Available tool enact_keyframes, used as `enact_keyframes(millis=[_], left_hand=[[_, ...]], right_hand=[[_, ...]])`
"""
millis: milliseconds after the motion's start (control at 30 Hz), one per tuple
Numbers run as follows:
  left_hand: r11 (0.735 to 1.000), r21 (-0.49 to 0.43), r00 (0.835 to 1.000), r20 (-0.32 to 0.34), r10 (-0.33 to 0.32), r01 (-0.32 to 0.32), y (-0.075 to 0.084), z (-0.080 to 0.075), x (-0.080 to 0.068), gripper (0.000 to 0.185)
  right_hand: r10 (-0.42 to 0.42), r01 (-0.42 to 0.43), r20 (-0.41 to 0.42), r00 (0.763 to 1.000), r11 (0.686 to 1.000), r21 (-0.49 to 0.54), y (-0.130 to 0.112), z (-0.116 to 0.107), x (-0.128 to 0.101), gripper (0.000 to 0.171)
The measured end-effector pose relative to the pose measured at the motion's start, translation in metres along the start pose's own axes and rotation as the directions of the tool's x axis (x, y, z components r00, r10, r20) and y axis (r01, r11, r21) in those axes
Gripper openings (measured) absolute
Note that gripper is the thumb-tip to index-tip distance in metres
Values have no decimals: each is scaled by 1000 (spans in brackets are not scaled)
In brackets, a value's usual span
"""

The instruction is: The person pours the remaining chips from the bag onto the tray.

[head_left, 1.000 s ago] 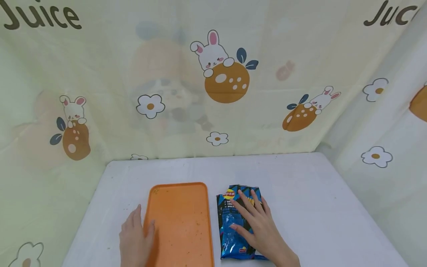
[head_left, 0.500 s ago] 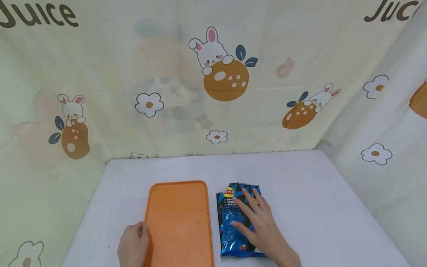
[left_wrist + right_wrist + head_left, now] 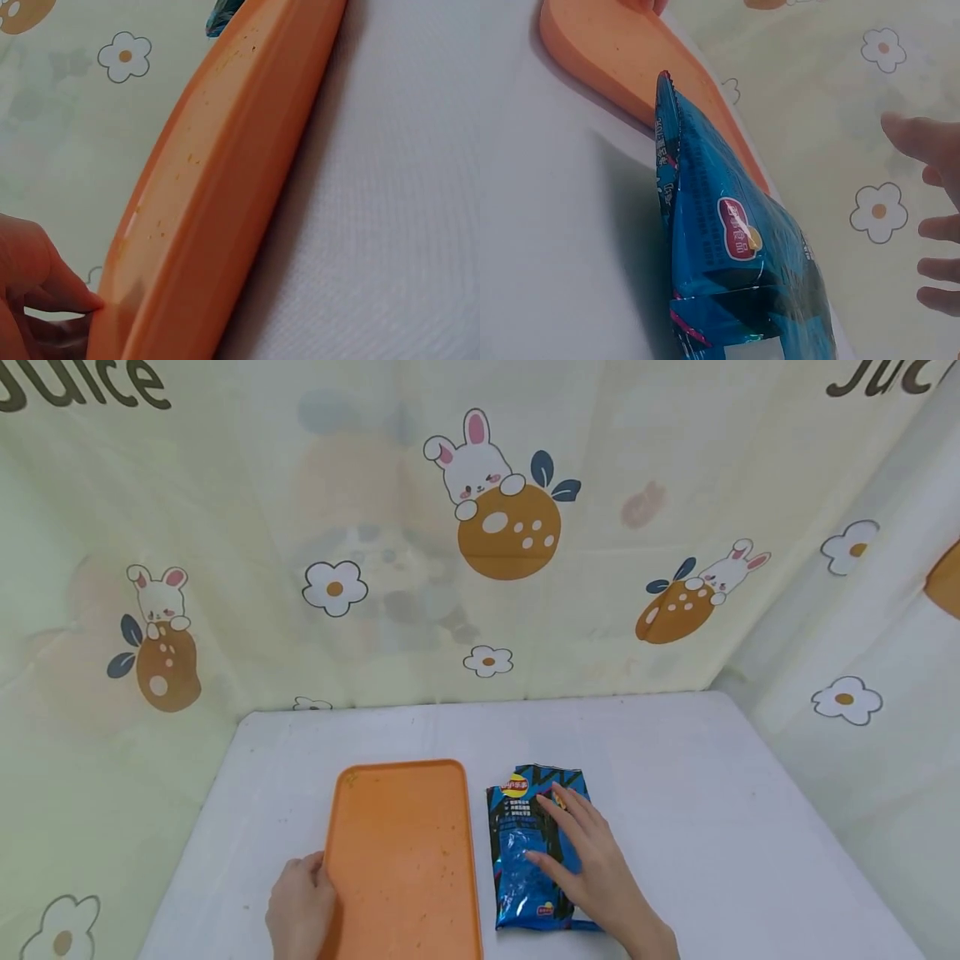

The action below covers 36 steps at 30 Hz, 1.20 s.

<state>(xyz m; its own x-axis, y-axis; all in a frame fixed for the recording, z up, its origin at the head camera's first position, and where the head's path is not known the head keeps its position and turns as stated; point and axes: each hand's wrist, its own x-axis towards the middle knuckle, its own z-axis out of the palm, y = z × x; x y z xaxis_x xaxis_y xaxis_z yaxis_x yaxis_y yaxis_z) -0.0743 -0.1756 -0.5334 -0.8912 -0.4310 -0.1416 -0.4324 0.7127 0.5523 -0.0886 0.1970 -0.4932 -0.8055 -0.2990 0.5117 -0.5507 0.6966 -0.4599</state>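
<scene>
An orange tray point(image 3: 405, 852), dotted with small crumbs, lies in the front middle of the head view. My left hand point(image 3: 300, 902) pinches its left rim between thumb and curled fingers, and in the left wrist view the thumb tip meets the orange edge point(image 3: 191, 225). To the tray's right lies a shiny blue and black bag of chips point(image 3: 516, 889) with a red and yellow logo. Over its right side hovers my right hand point(image 3: 596, 868), thumb and fingers spread; the right wrist view shows that hand point(image 3: 937, 180) apart from the bag point(image 3: 712, 225).
The white-covered table point(image 3: 720, 827) carries both things, with a few specks on its left part. A pale curtain point(image 3: 570, 635) printed with rabbits, fruit and flowers encloses the back and both sides.
My left hand has gone from straight fingers beside the tray to pinching its rim. The right hand's fingers have drawn back slightly over the chip bag. Tray and bag stay in place.
</scene>
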Motion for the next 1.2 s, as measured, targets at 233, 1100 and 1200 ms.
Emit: enact_keyframes(millis=[233,1100,1200], left_hand=[[999,-3,999,-11,-33,33,4,-1,-2,32],[1000,8,999,42,-24,24,5,-5,-2,35],[1000,4,999,44,-16,16,5,-6,-3,35]], right_hand=[[235,-231,-58,970,971,67,-3,-2,-3,70],[895,-909,178,409,416,-2,18,-10,-33,73],[898,-914,184,399,406,-2,18,-9,-34,72]])
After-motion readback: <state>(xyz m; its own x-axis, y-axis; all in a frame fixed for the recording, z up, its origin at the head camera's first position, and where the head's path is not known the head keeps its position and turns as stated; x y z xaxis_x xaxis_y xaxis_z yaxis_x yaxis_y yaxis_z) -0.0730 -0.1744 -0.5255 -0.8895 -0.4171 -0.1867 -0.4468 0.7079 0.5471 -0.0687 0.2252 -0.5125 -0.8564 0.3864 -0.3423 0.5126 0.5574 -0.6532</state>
